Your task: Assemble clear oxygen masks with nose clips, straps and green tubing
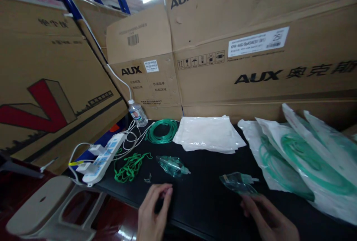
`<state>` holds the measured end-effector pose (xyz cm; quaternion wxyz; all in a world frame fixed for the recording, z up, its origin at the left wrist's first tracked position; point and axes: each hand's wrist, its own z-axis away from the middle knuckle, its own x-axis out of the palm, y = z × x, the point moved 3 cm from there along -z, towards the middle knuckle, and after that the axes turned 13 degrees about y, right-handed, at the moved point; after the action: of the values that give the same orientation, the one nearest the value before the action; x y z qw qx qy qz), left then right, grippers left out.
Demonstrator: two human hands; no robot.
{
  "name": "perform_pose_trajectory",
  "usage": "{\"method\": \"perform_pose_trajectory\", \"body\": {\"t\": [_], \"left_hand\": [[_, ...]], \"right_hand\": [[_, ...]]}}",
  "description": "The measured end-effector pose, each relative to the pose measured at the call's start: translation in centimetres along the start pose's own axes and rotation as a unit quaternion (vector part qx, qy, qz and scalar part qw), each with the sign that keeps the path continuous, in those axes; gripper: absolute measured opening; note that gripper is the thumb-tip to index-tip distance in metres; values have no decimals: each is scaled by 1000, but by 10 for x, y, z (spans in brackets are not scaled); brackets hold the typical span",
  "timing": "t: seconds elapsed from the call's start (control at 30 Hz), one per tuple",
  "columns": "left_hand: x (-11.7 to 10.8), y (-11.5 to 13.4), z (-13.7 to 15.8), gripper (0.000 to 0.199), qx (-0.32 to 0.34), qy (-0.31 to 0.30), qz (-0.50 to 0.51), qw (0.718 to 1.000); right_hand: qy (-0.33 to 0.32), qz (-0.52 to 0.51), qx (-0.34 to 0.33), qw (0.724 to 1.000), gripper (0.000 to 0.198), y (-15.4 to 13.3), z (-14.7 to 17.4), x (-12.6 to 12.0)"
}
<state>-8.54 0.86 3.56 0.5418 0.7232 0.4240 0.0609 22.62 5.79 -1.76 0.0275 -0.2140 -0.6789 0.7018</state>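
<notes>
My right hand pinches the near edge of a clear green-tinted oxygen mask above the black table; the mask's pale connector points right. My left hand is by the table's front edge, thumb and index finger pressed together. What they hold, if anything, is too small to make out. Beyond this hand, a second oxygen mask rests on the table. Tangled green elastic cord lies to its left, with small metal-looking strips nearby.
Coiled green tubing and a stack of white plastic bags lie at the back. Bagged tubing fills the right side. A power strip, cables and a plastic bottle occupy the left. Large cartons stand behind; a stool is lower left.
</notes>
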Motion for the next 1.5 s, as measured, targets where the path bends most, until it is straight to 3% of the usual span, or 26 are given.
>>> {"method": "perform_pose_trajectory", "body": {"t": [0.07, 0.13, 0.27, 0.33, 0.4, 0.53, 0.63, 0.83, 1.03, 1.1, 1.2, 1.27, 1.33, 1.5], "left_hand": [[30, 16, 23, 17, -16, -11, 53, 998], [55, 28, 36, 32, -15, -56, 95, 994], [88, 41, 42, 75, -33, -219, 142, 965], [95, 41, 42, 77, -70, -280, 137, 948], [97, 41, 42, 65, -108, -306, 135, 936], [99, 39, 40, 44, -155, -288, 184, 927], [102, 38, 38, 40, -164, -263, 202, 929], [106, 42, 40, 36, -142, -223, 168, 950], [107, 37, 40, 35, -88, -245, 144, 955], [106, 35, 38, 37, -34, -243, 138, 960], [104, 34, 35, 36, 24, -241, 133, 961], [103, 32, 36, 41, 4, -254, 148, 956], [102, 29, 38, 45, -54, -265, 173, 947], [95, 23, 34, 25, -159, -255, 202, 932]], "right_hand": [[-28, 7, -44, 999, 40, -11, 6, 6], [-42, 14, -82, 996, 41, -18, 11, 10], [-94, 17, -124, 988, 38, -21, 17, 11], [-118, 2, -140, 983, 34, -22, 18, 12], [-131, -12, -146, 980, 30, -23, 18, 13], [-135, -21, -146, 980, 20, -28, 18, 14], [-134, -62, -155, 977, 27, -33, 18, 10], [-121, -71, -112, 984, 23, -31, 17, 8], [-101, -45, -71, 991, 22, -25, 17, 14], [-64, -57, -78, 993, 32, -25, 19, 13], [-15, -72, -110, 991, 66, -26, 23, 8], [-43, -65, -147, 986, 67, -29, 26, 8], [-74, -47, -183, 979, 55, -33, 28, 10], [-51, -33, -182, 981, 40, -32, 27, 12]]}}
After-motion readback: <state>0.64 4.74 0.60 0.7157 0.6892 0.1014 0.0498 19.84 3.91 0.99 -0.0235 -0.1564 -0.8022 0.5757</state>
